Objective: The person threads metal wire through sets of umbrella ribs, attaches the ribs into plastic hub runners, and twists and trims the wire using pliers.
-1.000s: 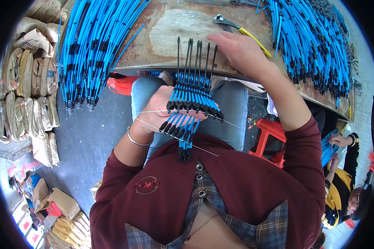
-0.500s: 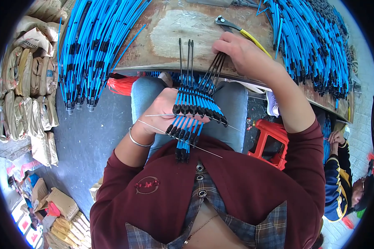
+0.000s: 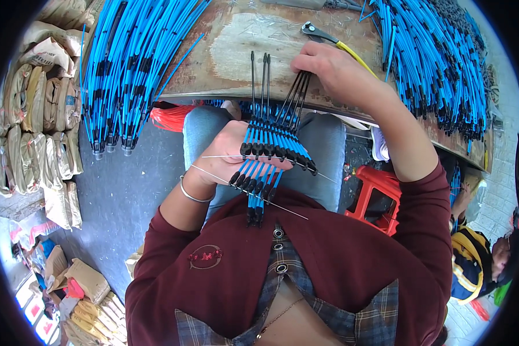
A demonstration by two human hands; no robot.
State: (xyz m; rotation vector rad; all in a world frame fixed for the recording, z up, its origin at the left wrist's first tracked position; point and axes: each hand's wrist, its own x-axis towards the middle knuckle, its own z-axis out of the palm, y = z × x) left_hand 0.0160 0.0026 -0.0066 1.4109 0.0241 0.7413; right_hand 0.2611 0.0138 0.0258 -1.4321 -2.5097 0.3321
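Observation:
My left hand (image 3: 229, 143) is closed round a bundle of blue rods with black joints (image 3: 271, 138), which look like umbrella ribs. The bundle sits above my lap, its rods fanned out in a row. Thin metal wires (image 3: 289, 212) run crosswise through the black joints and stick out on both sides. Several black rod ends point up toward the table. My right hand (image 3: 320, 62), over the table's near edge, pinches the tips of a few of these black rods (image 3: 297, 92). Its fingertips are partly hidden. A few other black rods (image 3: 265, 78) stand free to the left.
Large heaps of similar blue rods lie at the left (image 3: 138, 52) and right (image 3: 429, 63) of the wooden table (image 3: 196, 75). Yellow-handled pliers (image 3: 352, 55) lie beyond my right hand. A red stool (image 3: 375, 199) stands at the right, near another person (image 3: 470, 259). Wrapped packages (image 3: 34, 104) are stacked left.
My right hand has shifted very slightly left, still on the black rod tips. The bundle and my left hand hardly move. At the far right, the other person's hands and sleeve have moved.

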